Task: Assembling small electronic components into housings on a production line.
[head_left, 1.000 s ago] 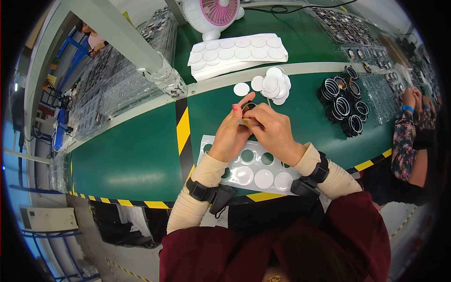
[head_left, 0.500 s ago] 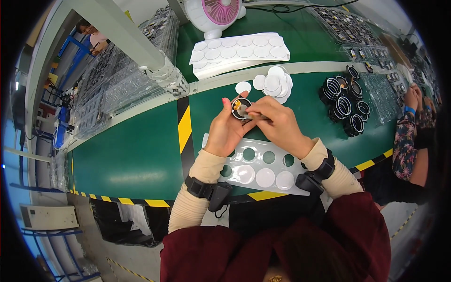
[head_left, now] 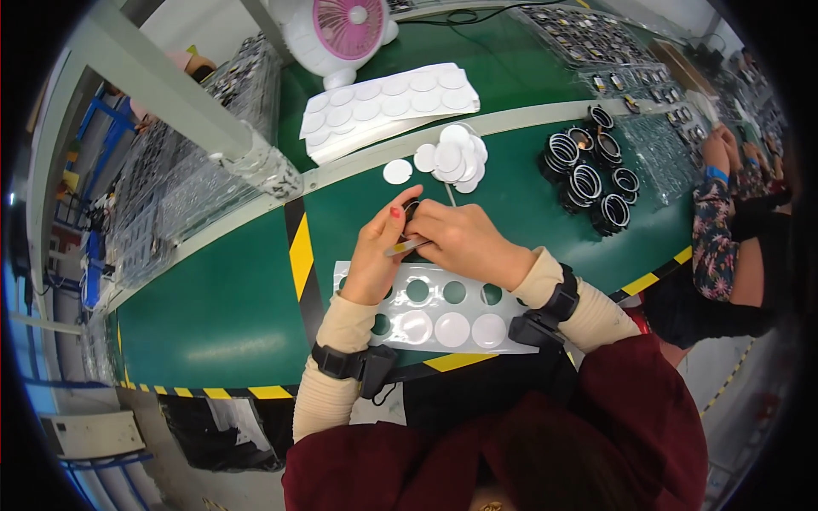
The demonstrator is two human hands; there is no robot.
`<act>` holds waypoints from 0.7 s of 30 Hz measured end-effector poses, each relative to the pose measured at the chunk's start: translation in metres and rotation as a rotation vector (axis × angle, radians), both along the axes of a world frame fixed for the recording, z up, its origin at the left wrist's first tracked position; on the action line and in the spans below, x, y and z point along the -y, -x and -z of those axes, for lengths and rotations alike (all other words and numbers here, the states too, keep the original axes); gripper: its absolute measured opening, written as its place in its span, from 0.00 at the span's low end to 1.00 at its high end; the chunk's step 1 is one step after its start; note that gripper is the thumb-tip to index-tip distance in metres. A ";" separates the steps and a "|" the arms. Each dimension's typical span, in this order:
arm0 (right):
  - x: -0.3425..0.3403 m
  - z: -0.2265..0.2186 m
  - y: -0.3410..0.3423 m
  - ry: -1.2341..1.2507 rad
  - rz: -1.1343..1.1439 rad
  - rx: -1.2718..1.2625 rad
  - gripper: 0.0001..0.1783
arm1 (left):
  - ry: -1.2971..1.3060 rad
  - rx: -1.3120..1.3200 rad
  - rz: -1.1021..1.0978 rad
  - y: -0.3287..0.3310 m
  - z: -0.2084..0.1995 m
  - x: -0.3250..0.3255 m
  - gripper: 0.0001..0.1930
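My left hand point(head_left: 375, 251) is closed around a small round black housing point(head_left: 411, 207), mostly hidden by fingers. My right hand point(head_left: 464, 243) is pinched shut against it, holding a thin, flat, pale strip-like piece point(head_left: 404, 248) whose kind I cannot make out. Another thin pale stick point(head_left: 451, 196) shows just above the right knuckles. Below both hands lies a clear-white sheet point(head_left: 436, 312) with round holes and a few white discs still in it. Beyond them are a loose white disc point(head_left: 397, 171) and a heap of white discs point(head_left: 460, 158).
Black ring-shaped housings point(head_left: 585, 186) stand clustered at the right, beside clear plastic trays point(head_left: 656, 153). A stack of disc sheets point(head_left: 389, 106) lies behind a pale rail point(head_left: 358, 168), near a pink-and-white fan point(head_left: 345, 30). A metal post point(head_left: 183, 94) rises at left. A co-worker's arm point(head_left: 714, 230) is at right.
The view has shifted, so the scene sits further left. The housing has tilted from facing up, its orange inside showing, to mostly covered by my fingers. The pale strip now shows below the right fingers.
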State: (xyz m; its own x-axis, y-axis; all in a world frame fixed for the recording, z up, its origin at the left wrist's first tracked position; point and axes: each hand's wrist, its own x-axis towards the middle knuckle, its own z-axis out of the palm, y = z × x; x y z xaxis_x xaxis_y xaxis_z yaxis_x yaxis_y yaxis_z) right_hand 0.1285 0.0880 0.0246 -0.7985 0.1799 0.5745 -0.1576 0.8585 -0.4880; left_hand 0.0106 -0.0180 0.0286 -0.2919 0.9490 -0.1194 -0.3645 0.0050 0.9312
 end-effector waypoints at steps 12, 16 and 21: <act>0.002 0.011 0.004 -0.129 0.057 -0.069 0.09 | 0.056 -0.015 -0.044 -0.001 0.000 0.001 0.23; 0.001 0.004 -0.001 -0.047 0.058 -0.097 0.11 | 0.055 0.066 -0.039 -0.002 -0.004 -0.004 0.24; 0.000 0.003 0.002 0.256 0.022 -0.147 0.08 | 0.001 0.237 -0.022 0.002 -0.004 -0.003 0.25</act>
